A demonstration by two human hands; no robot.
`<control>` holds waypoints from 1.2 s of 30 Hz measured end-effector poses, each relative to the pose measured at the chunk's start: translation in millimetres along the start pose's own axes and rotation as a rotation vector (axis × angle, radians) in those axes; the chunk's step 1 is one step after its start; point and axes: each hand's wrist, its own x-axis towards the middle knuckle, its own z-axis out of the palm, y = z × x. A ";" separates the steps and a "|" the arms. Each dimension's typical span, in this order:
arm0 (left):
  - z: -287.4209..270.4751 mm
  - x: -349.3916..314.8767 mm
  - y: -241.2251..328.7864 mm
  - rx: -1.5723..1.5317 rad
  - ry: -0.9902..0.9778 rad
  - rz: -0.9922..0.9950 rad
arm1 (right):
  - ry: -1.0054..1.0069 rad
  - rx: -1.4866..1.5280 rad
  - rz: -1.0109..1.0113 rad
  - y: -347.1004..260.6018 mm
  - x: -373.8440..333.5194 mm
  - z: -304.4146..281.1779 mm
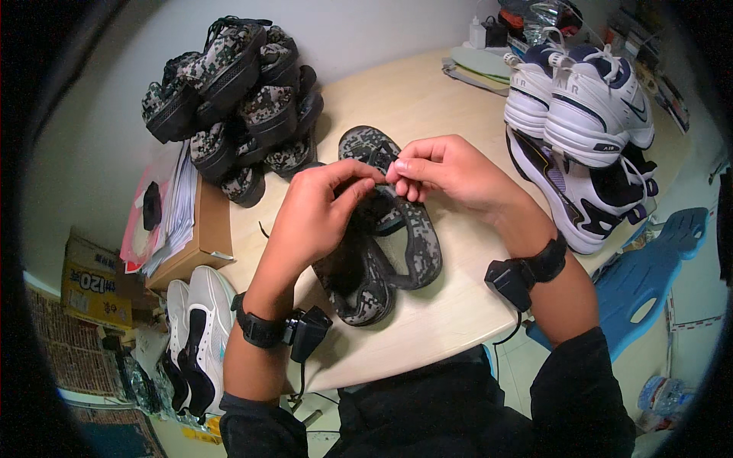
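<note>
A pair of camouflage lace-up shoes lies side by side on the table, toes pointing away from me. Over the laces of the right shoe (428,248), my left hand (314,204) and my right hand (450,174) meet with their fingertips pinched close together. Whatever sits between the fingers is too small and dark to make out. My left hand partly covers the left shoe (372,294), whose dark opening and heel face me. A thin dark lace end (263,229) sticks out left of my left wrist.
Several camouflage shoes (229,84) are piled at the back left. Papers (172,198) lie on a cardboard box (210,229) beside white-grey shoes (206,320). White sneakers (584,107) are stacked on the right, near a blue chair (649,282). The pale table (427,332) curves toward me.
</note>
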 end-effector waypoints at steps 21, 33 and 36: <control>15.3 10.9 -16.7 -0.606 0.073 -0.220 | 0.159 -0.001 0.004 3.8 2.5 -3.2; 19.0 10.0 -12.1 -0.532 0.098 -0.207 | 0.185 -0.329 -0.119 3.9 0.9 4.7; 21.6 14.4 -12.6 -0.475 0.090 -0.201 | 0.252 -0.636 -0.291 2.9 -2.1 9.1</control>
